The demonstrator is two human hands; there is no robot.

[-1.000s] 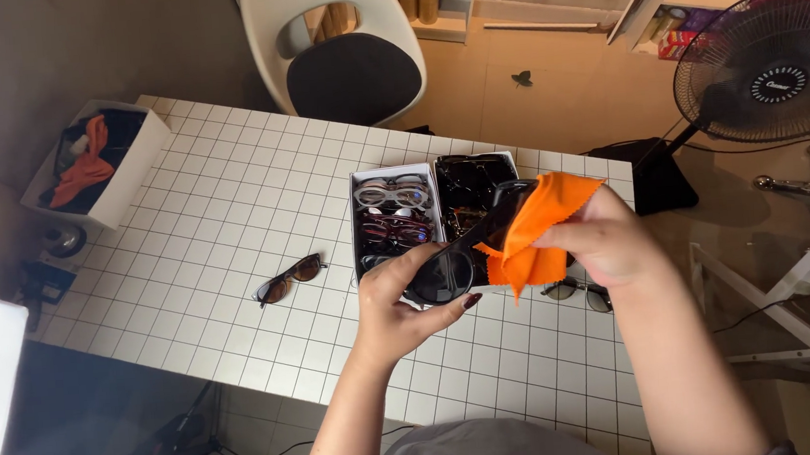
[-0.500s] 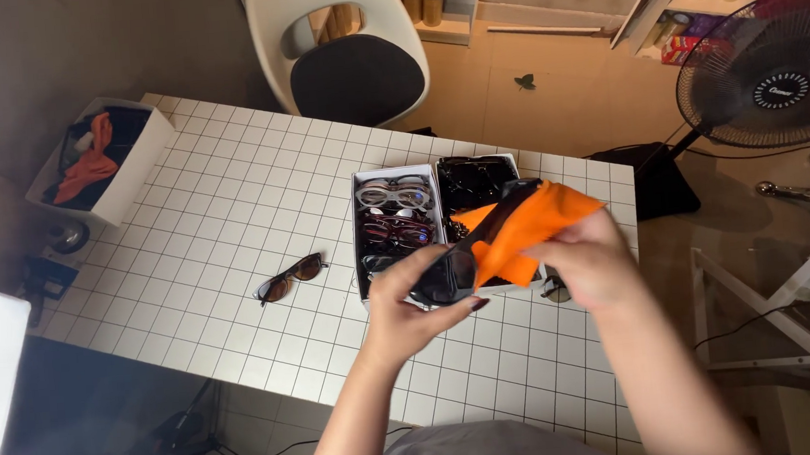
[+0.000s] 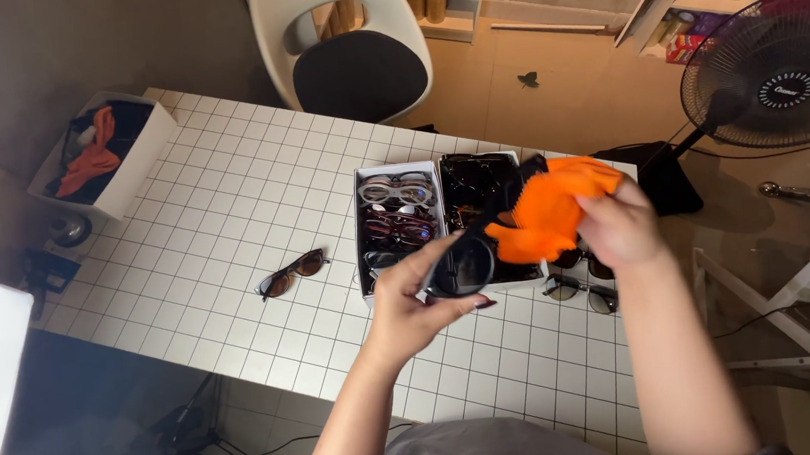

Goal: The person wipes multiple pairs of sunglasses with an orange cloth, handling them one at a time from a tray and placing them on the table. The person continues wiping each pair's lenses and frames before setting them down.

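My left hand (image 3: 409, 304) grips black sunglasses (image 3: 470, 256) by one lens above the desk's (image 3: 230, 203) near edge, in front of the box (image 3: 400, 220), while my right hand (image 3: 620, 227) bunches an orange cloth (image 3: 548, 208) against their frame.

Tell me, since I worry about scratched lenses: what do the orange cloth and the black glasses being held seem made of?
The crumpled orange cloth in the right hand looks like soft matte fabric, possibly microfibre: it bunches into folds. The black-framed dark-lensed glasses in the left hand look like glossy plastic, judging by the thick, smooth frame; the lens material cannot be told.
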